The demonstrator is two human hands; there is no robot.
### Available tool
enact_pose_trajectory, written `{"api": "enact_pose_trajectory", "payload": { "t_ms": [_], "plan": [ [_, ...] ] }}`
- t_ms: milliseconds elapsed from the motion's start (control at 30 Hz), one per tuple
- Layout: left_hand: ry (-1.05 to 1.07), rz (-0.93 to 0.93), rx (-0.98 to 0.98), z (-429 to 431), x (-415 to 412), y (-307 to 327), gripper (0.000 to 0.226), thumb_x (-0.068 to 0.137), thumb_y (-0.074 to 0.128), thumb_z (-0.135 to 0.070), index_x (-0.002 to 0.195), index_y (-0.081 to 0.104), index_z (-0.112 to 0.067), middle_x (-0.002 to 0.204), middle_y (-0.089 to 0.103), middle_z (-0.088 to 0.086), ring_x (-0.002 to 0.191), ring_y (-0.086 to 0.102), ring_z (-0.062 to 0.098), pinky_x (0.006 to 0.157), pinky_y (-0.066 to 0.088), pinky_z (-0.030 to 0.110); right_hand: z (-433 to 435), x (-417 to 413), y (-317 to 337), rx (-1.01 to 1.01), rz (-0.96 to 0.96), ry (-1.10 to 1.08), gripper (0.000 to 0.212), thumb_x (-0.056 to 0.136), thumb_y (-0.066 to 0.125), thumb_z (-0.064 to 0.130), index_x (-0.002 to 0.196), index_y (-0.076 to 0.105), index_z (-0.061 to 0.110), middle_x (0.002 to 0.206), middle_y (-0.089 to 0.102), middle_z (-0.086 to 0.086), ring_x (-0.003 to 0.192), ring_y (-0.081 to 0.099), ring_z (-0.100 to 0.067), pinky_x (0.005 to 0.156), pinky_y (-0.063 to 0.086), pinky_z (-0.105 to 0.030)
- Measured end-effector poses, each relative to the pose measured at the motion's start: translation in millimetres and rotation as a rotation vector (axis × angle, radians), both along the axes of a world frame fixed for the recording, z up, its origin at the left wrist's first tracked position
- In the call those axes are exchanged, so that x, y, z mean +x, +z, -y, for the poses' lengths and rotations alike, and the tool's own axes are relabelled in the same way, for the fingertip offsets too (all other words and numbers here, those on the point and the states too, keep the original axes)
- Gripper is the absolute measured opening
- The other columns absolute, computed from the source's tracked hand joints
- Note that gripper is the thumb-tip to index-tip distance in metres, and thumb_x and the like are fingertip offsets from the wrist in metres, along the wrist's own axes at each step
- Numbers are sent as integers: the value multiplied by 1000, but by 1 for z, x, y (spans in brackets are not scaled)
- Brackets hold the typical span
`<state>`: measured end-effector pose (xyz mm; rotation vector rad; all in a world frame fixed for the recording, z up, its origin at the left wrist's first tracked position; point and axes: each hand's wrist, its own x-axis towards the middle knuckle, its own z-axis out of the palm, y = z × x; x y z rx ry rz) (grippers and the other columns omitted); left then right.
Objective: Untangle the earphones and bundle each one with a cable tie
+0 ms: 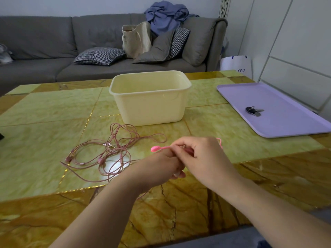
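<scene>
Before the cream tub (150,99), the pink cable tie (157,149) is pinched in the right hand (198,154) grip, and a strand of the pink earphones (107,149), tangled left-front of it, seems enclosed by the left hand (161,165) grip; knots could be tightened if it is pulled.

Grey sofa (53,51) behind green-gold marble table (53,108).

Bare left hand (161,165), right hand (202,156), forearms (107,208)
</scene>
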<state>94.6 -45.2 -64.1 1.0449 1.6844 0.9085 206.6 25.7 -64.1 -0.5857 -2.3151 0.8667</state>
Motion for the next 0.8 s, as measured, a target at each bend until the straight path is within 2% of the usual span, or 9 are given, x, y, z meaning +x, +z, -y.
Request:
{"api": "enact_pose_trajectory", "payload": {
  "t_ms": [67,133,233,367,467,567,667,733,800],
  "plan": [
    [27,66,14,1,-2,0,24,94,41,-2,74,54,-7,68,51,4,54,55,2,77,50,29,-2,-2,-5,18,18,-26,14,91,62,21,86,75,19,56,60,18,59,62,1,56,45,-10],
    [74,212,31,2,-6,0,20,94,43,-1,79,56,-4,66,50,4,54,56,4,75,51,26,-6,-2,-6,15,11,-37,13,90,63,20,88,76,18,57,58,22,65,61,4,58,43,-8],
    [110,441,53,1,-8,2,20,94,42,-3,85,59,-2,62,49,4,55,57,8,76,49,30,-7,-3,-6,37,-16,-16,14,91,63,19,95,76,19,68,65,18,72,63,3,64,46,-9],
    [148,700,52,-1,-11,6,24,82,36,-19,64,48,-9,57,45,2,52,53,14,80,40,37,-10,-3,-8,90,-18,14,19,92,61,17,106,73,19,76,71,11,71,65,0,63,50,-15],
    [203,701,82,-3,-11,2,31,91,35,-23,63,46,-13,56,44,-1,52,51,12,82,39,37,-12,-2,-8,187,11,65,26,93,58,15,117,68,19,76,67,15,64,59,6,56,42,-7],
    [255,685,115,-5,-9,-3,30,96,37,-24,68,46,-15,56,45,-4,53,51,10,82,39,36,-13,-1,-8,262,8,70,31,95,51,24,123,64,19,86,72,9,71,63,-1,62,49,-17],
    [300,719,152,-7,-11,-2,28,96,41,-28,74,52,-16,63,49,-2,60,53,10,89,39,38,-10,0,-8,302,-40,52,38,95,44,34,127,58,20,74,66,10,62,59,-2,57,47,-20],
    [314,746,163,-6,-13,-1,28,97,42,-32,80,57,-15,70,53,1,70,53,12,98,38,42,-7,1,-8,259,-103,69,26,96,46,30,119,56,22,61,56,12,54,54,-6,51,45,-23],
    [309,761,181,-5,-16,1,30,96,42,-35,78,56,-16,67,56,0,71,54,11,103,36,45,-7,1,-4,88,-152,68,8,96,52,23,102,54,20,59,58,8,55,57,-12,53,47,-29]
  ]
}}
